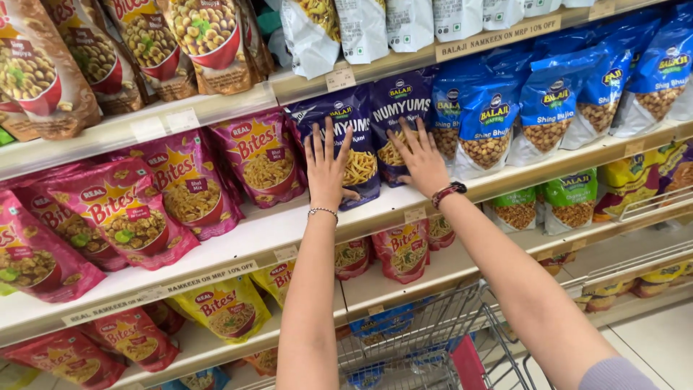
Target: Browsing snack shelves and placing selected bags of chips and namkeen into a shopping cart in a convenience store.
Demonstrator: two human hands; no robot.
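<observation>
- Left hand (pixel 327 167) lies flat, fingers spread, on a dark blue snack packet (pixel 348 144) on the middle shelf (pixel 267 230); right hand (pixel 421 160), also splayed, presses its twin (pixel 399 108) at 3 o'clock
- Better to press evenly so both stand upright
- Pink packets (pixel 263 155) crowd at 9 o'clock, a wire trolley (pixel 419 347) sits at 6 o'clock

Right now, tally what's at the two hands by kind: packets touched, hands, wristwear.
Dark blue snack packets: 2
Open hands flat on them, left hand and right hand: 2
Silver bracelet: 1
Dark red wristband: 1
Total: 6
</observation>
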